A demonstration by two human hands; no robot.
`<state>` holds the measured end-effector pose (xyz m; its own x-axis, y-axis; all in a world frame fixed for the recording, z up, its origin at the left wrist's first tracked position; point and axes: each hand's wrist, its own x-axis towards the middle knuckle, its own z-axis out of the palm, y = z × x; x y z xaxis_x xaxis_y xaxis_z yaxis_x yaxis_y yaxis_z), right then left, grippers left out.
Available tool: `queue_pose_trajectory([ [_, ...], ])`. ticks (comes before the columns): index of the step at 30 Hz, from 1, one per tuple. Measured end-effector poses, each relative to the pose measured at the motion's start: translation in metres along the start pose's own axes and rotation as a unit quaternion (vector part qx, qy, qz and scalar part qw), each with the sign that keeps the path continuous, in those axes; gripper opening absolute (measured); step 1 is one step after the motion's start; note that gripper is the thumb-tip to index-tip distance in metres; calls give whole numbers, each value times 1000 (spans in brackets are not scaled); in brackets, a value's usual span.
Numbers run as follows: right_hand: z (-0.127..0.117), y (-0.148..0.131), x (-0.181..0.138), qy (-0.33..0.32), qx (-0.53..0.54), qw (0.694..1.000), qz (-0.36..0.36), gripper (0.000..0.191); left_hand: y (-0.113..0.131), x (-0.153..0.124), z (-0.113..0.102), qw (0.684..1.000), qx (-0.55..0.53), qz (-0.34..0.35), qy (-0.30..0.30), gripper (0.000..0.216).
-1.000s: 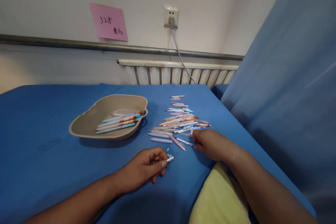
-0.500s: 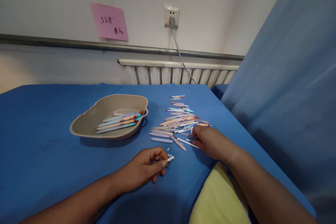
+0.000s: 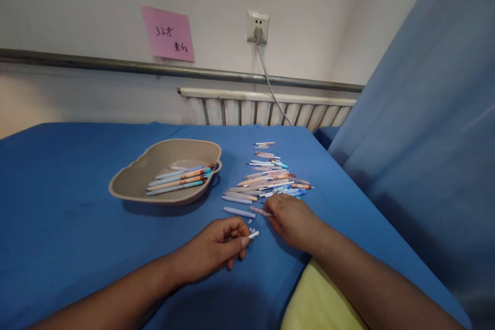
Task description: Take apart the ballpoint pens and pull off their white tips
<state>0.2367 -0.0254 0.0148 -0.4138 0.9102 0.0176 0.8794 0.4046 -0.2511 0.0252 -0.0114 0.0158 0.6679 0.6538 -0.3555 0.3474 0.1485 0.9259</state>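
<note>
My left hand (image 3: 216,247) rests on the blue table cloth (image 3: 69,216), fingers curled around a small white pen part (image 3: 253,235) pinched at the fingertips. My right hand (image 3: 292,219) lies palm down just to its right, fingertips on a pinkish pen piece (image 3: 260,211) at the near edge of a heap of pens and pen parts (image 3: 266,178). Whether the right fingers grip that piece is hidden. A single pale barrel (image 3: 238,212) lies just left of the right hand. A few tiny white bits lie between the hands.
A beige scalloped tray (image 3: 131,185) left of the heap holds several assembled pens (image 3: 180,179). A blue curtain (image 3: 425,129) hangs along the right. A radiator, a wall socket with a cable and a pink note are on the back wall. Yellow fabric (image 3: 320,304) lies beneath my right forearm.
My right hand slid left and toward me, from the right side of the heap to its near edge beside my left hand. The left hand stayed put with the white part.
</note>
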Motion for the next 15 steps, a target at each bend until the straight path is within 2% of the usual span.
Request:
queue_pose_trajectory([
  [5, 3, 4, 0, 59, 85, 994, 24, 14, -2, -1, 0, 1000, 0, 4, 3, 25],
  [8, 4, 6, 2, 94, 215, 971, 50, 12, -4, 0, 0, 1000, -18, 3, 15, 27],
  [10, 3, 8, 4, 102, 336, 933, 82, 15, -6, 2, -1, 999, -35, 9, 30, 29],
  [12, 1, 11, 4, 109, 449, 880, 108, 20, -9, 4, -2, 997, -54, 22, 54, 31],
  [15, -1, 14, 3, 116, 551, 819, 111, 24, -11, 6, -3, 992, -84, 42, 84, 32],
])
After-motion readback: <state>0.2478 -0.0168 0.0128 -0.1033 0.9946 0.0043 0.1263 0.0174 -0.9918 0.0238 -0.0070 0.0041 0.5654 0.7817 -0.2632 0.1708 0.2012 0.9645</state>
